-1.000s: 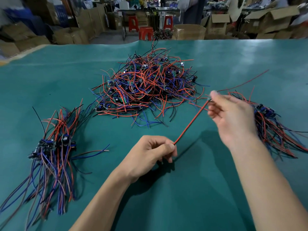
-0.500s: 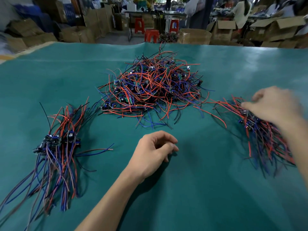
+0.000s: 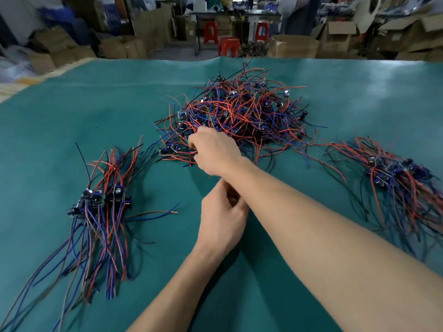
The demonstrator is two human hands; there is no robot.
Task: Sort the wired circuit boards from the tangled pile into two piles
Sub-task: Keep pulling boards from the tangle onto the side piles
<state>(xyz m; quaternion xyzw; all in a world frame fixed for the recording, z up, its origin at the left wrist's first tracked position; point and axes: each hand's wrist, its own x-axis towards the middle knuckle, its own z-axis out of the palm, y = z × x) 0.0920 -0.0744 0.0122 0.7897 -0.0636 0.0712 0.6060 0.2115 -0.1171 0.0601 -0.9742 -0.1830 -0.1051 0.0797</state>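
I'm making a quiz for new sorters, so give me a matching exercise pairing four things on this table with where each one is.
Things:
1. tangled pile
2. left sorted pile
3. right sorted pile
4. right hand

Places:
A. near left part of the green table
B. at the tangled pile's near-left edge
C. centre, toward the far side
D. right side of the table

Pairs: 1-C, 2-A, 3-D, 4-B
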